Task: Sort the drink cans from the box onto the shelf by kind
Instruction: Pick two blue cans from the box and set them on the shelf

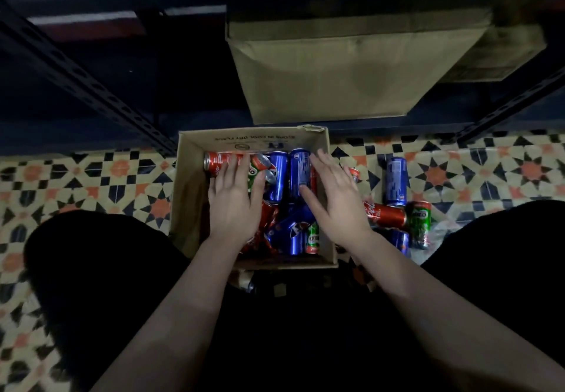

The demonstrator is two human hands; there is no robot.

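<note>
Patterned floor tiles (76, 184) carry the box (189, 196) below a dark shelf (91, 86), where the left hand (234, 205) and right hand (336, 202) hover flat and apart, gripping nothing, over mixed cans (301, 174); loose cans (396, 181) at 3 o'clock risk being overlooked.

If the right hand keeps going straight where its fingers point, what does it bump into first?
Probably the tall blue can lying in the box. The right hand is open above the cans, fingers pointing forward and a bit left, fingertips already at that can. Whether they touch it is hard to tell from above.
</note>
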